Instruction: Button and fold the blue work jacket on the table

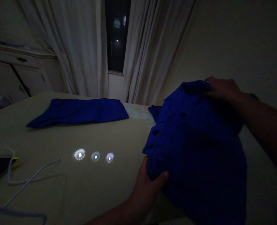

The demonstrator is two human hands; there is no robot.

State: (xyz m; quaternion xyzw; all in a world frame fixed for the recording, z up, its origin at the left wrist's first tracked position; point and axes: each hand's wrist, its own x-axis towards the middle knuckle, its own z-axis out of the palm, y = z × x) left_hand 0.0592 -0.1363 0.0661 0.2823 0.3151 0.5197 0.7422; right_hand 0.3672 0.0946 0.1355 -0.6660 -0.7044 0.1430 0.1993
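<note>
While we hold the crumpled blue garment (194,147) up over the pale table (101,190), our right hand (223,89) closes on its top edge; our left hand (145,187) grips a lower fold between thumb and fingers; a folded blue cloth (77,112) lies flat farther along the table.

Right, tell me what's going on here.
A person holds a crumpled deep-blue cloth garment in both bare hands, with the right hand at its top edge and the left hand low on its side. A flat-folded deep-blue cloth lies farther off on the beige-covered surface.
</note>
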